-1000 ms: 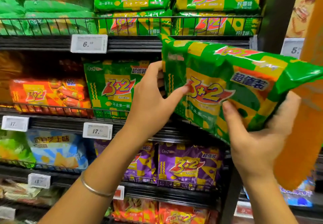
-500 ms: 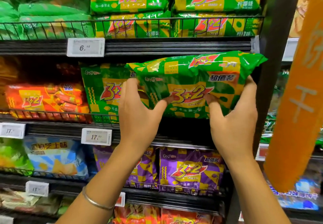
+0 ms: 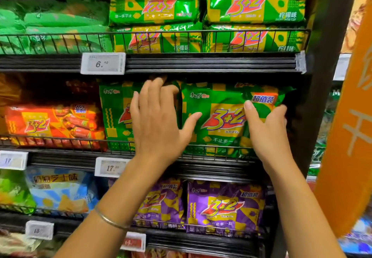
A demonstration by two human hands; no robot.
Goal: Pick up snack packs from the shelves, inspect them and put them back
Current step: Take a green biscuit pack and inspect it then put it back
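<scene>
A large green and yellow "3+2" snack pack (image 3: 225,121) stands upright on the middle shelf, behind the wire rail (image 3: 217,150). My right hand (image 3: 265,133) grips its right side, thumb on the front. My left hand (image 3: 159,123) is spread flat, fingers apart, with its thumb touching the pack's left edge and its fingers lying over a second green pack (image 3: 114,116) beside it on the left.
Smaller green "3+2" packs (image 3: 255,4) fill the shelf above, purple ones (image 3: 223,207) the shelf below, and orange ones (image 3: 54,125) lie to the left. Price tags (image 3: 103,63) clip to the shelf fronts. An orange banner (image 3: 350,137) hangs at the right, beside a dark upright post (image 3: 322,76).
The green pack went from tilted in the air in front of the shelf to upright behind the rail. My left hand let go and spread open; my right hand slid to the pack's right side.
</scene>
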